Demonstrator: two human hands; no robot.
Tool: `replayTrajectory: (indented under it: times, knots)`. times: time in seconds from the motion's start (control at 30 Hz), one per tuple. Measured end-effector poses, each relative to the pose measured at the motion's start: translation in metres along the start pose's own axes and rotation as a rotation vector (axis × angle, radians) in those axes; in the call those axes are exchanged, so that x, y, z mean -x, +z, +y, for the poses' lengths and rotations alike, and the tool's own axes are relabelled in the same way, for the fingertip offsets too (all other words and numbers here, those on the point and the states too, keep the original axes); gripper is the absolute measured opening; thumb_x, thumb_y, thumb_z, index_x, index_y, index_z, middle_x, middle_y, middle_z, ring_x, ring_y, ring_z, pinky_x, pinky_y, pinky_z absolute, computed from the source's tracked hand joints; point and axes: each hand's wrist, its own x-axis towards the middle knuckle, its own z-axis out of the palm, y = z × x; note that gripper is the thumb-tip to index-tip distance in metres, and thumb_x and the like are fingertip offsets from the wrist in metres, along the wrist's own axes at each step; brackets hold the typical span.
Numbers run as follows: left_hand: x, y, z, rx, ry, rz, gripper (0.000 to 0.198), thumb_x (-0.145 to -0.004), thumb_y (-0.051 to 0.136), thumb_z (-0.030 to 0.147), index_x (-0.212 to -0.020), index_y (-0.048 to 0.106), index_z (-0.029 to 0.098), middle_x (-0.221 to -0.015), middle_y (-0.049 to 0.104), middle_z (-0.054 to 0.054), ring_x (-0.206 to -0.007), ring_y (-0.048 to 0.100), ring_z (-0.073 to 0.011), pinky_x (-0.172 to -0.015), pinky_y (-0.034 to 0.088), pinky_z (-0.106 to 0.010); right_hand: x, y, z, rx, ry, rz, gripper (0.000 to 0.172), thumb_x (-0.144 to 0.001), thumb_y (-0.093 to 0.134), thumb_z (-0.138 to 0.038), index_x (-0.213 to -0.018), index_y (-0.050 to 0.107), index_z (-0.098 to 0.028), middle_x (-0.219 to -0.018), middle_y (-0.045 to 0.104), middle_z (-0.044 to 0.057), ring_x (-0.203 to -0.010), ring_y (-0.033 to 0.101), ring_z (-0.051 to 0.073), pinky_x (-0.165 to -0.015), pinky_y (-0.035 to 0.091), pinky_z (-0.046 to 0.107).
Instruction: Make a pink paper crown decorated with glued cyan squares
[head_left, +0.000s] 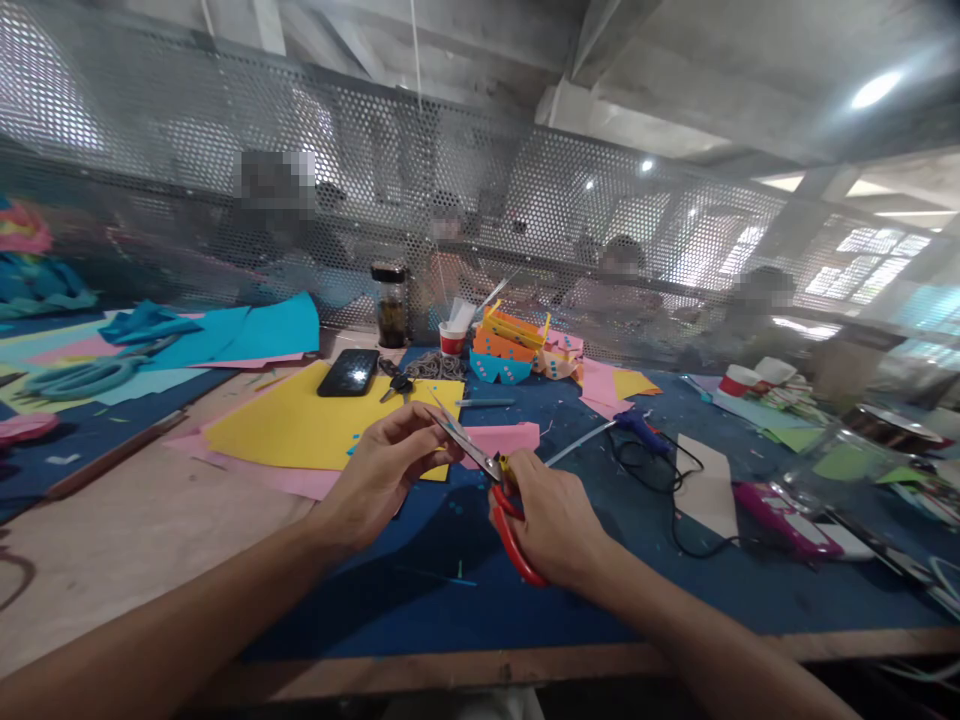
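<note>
My right hand (559,510) grips a pair of scissors (517,545) by the red handles, with the blades pointing up and left. A small yellow piece shows by the pivot, near the right fingers; I cannot tell if it is part of the scissors. My left hand (390,465) has its fingers pinched close beside the blades. What lies in that pinch, if anything, is too small to make out. Just beyond both hands are a sheet of yellow paper (289,415) and a folded pink paper piece (499,440).
A phone (349,372), keys (397,383) and a lidded jar (391,310) stand beyond the yellow paper. Orange and blue paper cutouts (506,345) sit at the back. To the right lie a blue glue gun (641,430) with its cord and a large clear jar (840,470). Mesh (480,180) rises behind.
</note>
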Motion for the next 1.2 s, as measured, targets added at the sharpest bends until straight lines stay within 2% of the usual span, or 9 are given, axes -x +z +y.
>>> replayTrajectory:
  times: [0.33,0.67,1.2]
  knots:
    - [0.0006,0.0011,0.0015,-0.001,0.005,0.0,0.007,-0.079,0.078,0.02,-0.079,0.072,0.018,-0.079,0.067,0.0,-0.075,0.065,-0.0132,-0.079,0.058,-0.026,0.0005,-0.0016,0.0001,0.005,0.004,0.003,0.013,-0.087,0.059,-0.027,-0.095,0.051,-0.021,-0.091,0.064,0.002,-0.069,0.058,0.018,-0.059,0.019,0.03]
    - [0.0005,0.0002,0.0006,0.017,0.01,-0.005,0.006,-0.081,0.076,0.018,-0.08,0.07,0.019,-0.08,0.066,0.001,-0.078,0.066,-0.0135,-0.08,0.059,-0.028,-0.0016,0.001,0.0011,0.048,-0.022,0.048,0.017,-0.09,0.052,-0.034,-0.102,0.05,-0.021,-0.1,0.062,0.004,-0.074,0.058,0.019,-0.06,0.023,0.029]
    - [0.0001,-0.0005,-0.0003,0.007,0.01,-0.012,0.007,-0.08,0.077,0.019,-0.08,0.071,0.018,-0.08,0.067,0.0,-0.076,0.066,-0.0131,-0.078,0.059,-0.026,0.0006,-0.0009,-0.0006,0.015,0.014,0.026,0.013,-0.088,0.058,-0.029,-0.096,0.052,-0.02,-0.091,0.064,0.002,-0.068,0.056,0.017,-0.058,0.018,0.03]
